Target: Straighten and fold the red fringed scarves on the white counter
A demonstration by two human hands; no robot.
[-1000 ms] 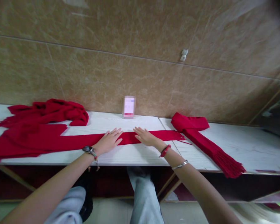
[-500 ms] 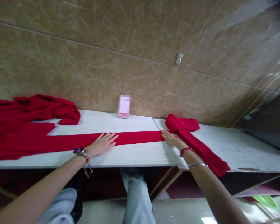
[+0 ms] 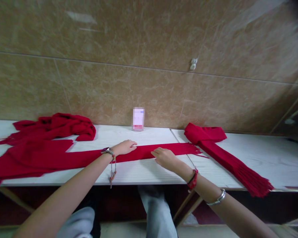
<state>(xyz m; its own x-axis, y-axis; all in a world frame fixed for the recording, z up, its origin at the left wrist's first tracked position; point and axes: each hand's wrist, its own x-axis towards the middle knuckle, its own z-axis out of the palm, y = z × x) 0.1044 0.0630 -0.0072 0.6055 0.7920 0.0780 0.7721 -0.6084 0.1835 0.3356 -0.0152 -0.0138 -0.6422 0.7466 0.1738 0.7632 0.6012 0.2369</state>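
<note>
A long red scarf lies in a narrow folded strip along the white countertop, its fringed end pointing right. Over the strip's upper edge rests my left hand, palm down with its fingers reaching to the right. My right hand is at the strip's lower edge, its fingers curled in and pinching the cloth there. To the left the same red cloth widens into a broader, loosely spread part. A second red scarf, folded and bent, lies to the right of my right hand with its fringe at the front edge.
A crumpled pile of red cloth lies at the back left. A phone-like upright object, blurred out, leans on the tiled wall. A small white hook is fixed to the wall. The white countertop has a seam right of centre.
My right hand has moved left from the strip's fringed end, uncovering the fringe, and its fingers have curled. My left hand has shifted to the strip's upper edge. The view has tilted slightly.
</note>
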